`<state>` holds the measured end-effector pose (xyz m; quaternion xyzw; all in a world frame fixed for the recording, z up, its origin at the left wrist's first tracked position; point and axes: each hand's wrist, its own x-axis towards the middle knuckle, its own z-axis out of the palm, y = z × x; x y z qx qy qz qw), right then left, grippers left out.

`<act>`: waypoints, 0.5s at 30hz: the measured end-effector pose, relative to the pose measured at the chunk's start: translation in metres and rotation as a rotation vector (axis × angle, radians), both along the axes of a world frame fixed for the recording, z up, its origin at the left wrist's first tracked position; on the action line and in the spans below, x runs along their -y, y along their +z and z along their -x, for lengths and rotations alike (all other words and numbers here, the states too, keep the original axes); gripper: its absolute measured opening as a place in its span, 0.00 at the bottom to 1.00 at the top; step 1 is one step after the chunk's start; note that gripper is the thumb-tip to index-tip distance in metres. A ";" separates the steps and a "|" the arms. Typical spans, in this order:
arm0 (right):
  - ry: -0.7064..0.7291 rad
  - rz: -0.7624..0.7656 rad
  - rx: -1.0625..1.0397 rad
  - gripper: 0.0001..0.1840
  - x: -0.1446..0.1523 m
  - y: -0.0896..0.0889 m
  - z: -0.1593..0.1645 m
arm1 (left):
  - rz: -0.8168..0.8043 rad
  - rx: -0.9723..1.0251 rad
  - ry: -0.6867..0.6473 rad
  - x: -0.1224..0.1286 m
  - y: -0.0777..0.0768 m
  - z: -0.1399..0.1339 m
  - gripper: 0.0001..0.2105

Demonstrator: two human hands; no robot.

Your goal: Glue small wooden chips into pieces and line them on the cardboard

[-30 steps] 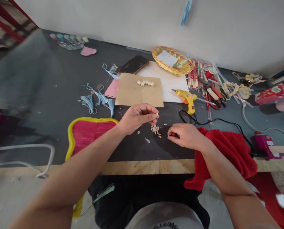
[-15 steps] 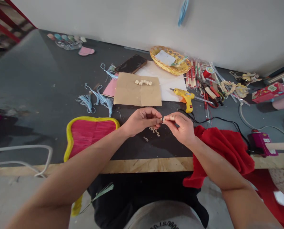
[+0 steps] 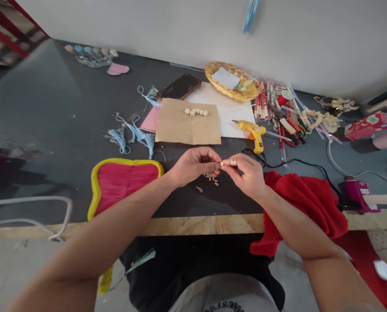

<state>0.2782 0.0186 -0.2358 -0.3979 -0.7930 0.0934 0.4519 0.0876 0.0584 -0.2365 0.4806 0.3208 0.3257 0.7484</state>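
Note:
My left hand [image 3: 198,165] and my right hand [image 3: 245,172] meet fingertip to fingertip over the front of the grey table. Between the pinched fingers of both hands sits a small cream-coloured piece [image 3: 221,164], mostly covered by fingertips. Several loose cream pieces [image 3: 214,180] lie on the table just under the hands. Beyond them, a row of knotted cream clusters [image 3: 196,112] rests on a sheet of brown card [image 3: 187,130]. To the right of the card lies a yellow glue gun [image 3: 252,132].
Left of my hands are blue tassels [image 3: 144,139] and a pink panel with yellow edging [image 3: 125,180]. A wicker basket [image 3: 253,93] and a dark phone [image 3: 179,86] lie behind. A red cloth [image 3: 305,208] hangs over the edge under my right forearm.
My fingertips have come together. Half a second ago a small gap showed between two cream bits, one at each hand; now they meet.

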 end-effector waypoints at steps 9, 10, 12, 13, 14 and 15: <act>0.001 0.012 -0.018 0.02 0.000 -0.001 0.000 | -0.019 0.006 0.020 0.001 -0.003 0.000 0.13; 0.003 0.015 -0.022 0.03 0.000 -0.001 0.000 | -0.021 0.003 0.020 0.001 -0.002 0.000 0.13; 0.011 0.032 -0.035 0.03 0.000 -0.002 0.000 | -0.022 0.000 0.023 0.001 -0.001 0.000 0.14; 0.015 0.046 -0.045 0.02 0.000 -0.002 -0.001 | -0.023 -0.001 0.025 0.001 -0.001 0.000 0.14; 0.016 0.065 -0.056 0.03 0.001 -0.002 -0.001 | -0.024 0.001 0.027 0.001 0.000 0.000 0.14; 0.015 0.085 -0.067 0.04 0.001 -0.002 -0.001 | -0.026 0.003 0.030 0.001 0.000 0.000 0.14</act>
